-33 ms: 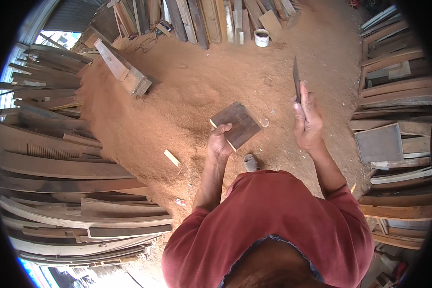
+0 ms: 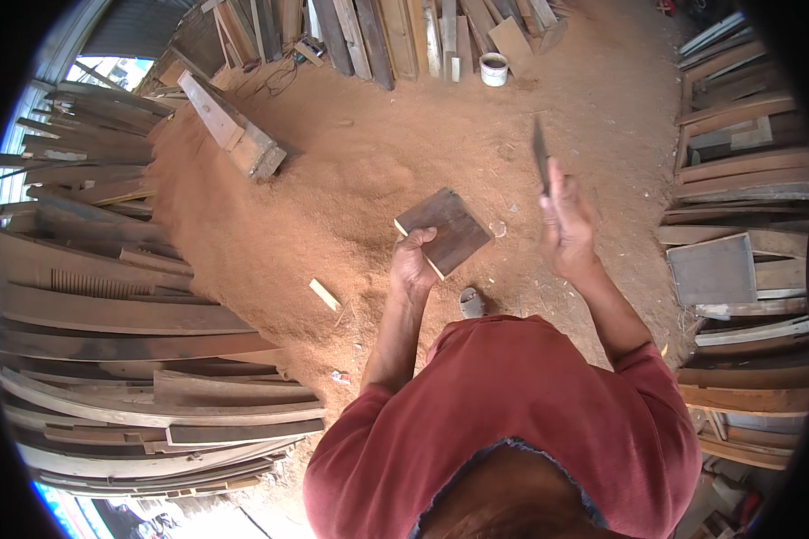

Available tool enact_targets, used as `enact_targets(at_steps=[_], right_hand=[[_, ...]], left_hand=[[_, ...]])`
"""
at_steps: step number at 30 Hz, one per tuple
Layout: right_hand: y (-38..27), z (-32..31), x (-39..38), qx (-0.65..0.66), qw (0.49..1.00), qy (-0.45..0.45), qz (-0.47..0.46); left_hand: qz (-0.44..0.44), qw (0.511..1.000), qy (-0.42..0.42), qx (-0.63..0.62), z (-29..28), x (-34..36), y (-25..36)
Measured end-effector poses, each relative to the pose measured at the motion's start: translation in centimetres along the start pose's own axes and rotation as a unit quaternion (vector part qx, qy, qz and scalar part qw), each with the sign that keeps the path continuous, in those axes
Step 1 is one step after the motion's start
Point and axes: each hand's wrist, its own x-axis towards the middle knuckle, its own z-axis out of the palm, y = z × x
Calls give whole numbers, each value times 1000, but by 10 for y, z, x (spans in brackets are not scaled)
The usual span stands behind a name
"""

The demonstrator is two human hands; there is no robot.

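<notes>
My left hand (image 2: 412, 260) grips a squarish dark-brown wooden board (image 2: 449, 225) by its lower left side, thumb on its face; its edges show pale wood. To the right, apart from the board, my right hand (image 2: 566, 225) is raised with fingers closed on a thin dark blade-like piece (image 2: 540, 153), held upright and slightly blurred. A grey sandal-clad foot (image 2: 472, 303) shows below the board. A small pale offcut (image 2: 324, 294) lies on the sawdust to the left.
Long planks (image 2: 126, 346) are stacked along the left and more timber (image 2: 741, 269) along the right. Upright boards (image 2: 395, 40) lean at the back beside a white bucket (image 2: 493, 70) and a cable (image 2: 274, 81). A wooden beam (image 2: 234, 130) lies on the sawdust-covered floor (image 2: 351, 153).
My right hand and the thin piece have shifted left, toward the board, with the piece's upper end tilting further left. My left hand and board have moved very slightly.
</notes>
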Motion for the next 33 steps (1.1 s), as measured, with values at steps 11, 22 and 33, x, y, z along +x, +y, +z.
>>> enact_targets(at_steps=[11, 22, 33], right_hand=[[99, 113, 83, 233, 864, -171, 412], [226, 222, 240, 407, 776, -264, 404], [331, 323, 356, 477, 683, -421, 359]], left_hand=[[3, 981, -127, -149, -26, 103, 29], [77, 995, -58, 2, 50, 288, 94], [169, 964, -53, 199, 13, 423, 159]])
